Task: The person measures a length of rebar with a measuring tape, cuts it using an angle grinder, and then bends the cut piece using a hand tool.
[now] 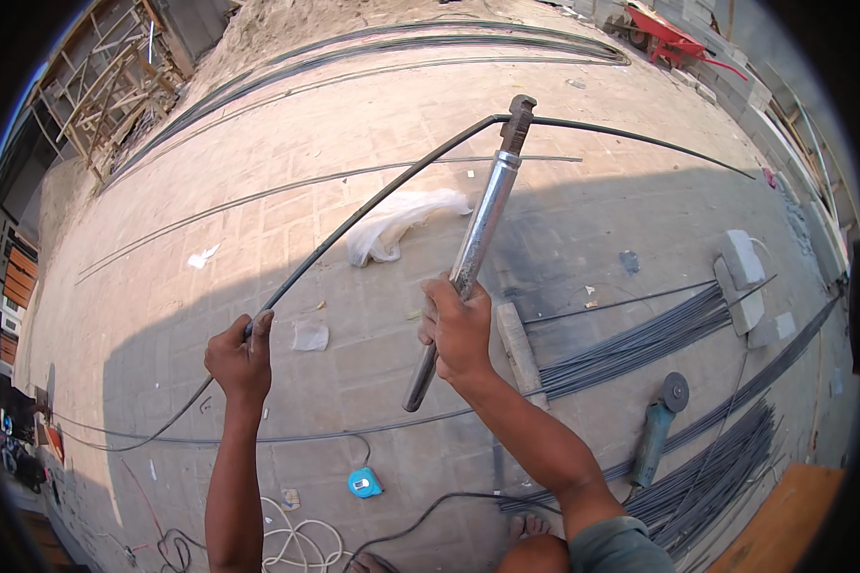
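Observation:
My left hand is closed around a long steel rebar rod, which runs up and away to a bend near the top middle. In my right hand is a rebar bending wrench with a shiny pipe handle and a rusty slotted head. That head sits on the rod right at the bend, and beyond it the rod slopes down to the right. Behind my left hand the same rod curves down toward the lower left. Below my hands, a turquoise tape measure lies on the paved ground.
Cut rods lie bundled at right, between a concrete block and pale blocks. An angle grinder rests beside another rod pile. Cables and a coiled hose lie near my feet. Plastic sheeting and a red wheelbarrow are farther off.

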Demonstrator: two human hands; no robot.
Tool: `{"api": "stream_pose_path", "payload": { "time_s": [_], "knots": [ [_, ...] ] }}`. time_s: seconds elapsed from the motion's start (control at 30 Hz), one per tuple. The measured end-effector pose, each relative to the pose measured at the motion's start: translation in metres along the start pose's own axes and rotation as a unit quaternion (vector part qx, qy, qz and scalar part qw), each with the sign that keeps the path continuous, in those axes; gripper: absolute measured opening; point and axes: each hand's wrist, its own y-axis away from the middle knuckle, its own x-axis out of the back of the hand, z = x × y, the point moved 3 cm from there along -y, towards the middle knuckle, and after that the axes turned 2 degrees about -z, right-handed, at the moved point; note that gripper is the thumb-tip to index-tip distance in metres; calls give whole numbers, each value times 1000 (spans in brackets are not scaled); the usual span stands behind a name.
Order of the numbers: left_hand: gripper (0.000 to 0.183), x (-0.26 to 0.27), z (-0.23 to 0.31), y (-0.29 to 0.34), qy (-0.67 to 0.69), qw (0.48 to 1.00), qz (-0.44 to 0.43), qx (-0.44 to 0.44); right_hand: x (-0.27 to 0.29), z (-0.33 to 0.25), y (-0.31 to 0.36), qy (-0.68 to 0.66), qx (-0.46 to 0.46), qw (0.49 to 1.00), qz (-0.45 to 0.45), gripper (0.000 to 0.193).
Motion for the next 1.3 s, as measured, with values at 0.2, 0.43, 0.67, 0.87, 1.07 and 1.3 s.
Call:
{"api": "stream_pose_path", "payload": {
  "time_s": [0.2,0.43,0.67,0.87,1.07,1.3],
  "knots": [
    [56,-15,1,5,1,1000,-16,-25,-38,16,9,-109,-35,993,7,26],
    [60,-28,3,-3,29,999,-30,-35,5,15,2,-33,-16,999,-8,27],
    [59,-17,-2,-5,21,999,-28,-36,108,-40,38,290,87,951,59,26],
    [59,-37,12,-10,60,998,-13,-31,195,-70,110,368,125,913,123,26],
    [59,-43,3,-19,30,999,-28,-12,226,-35,155,341,-30,930,132,19],
    [56,-39,-17,-6,16,994,-98,-44,246,4,189,602,-37,797,40,30]
  ]
}}
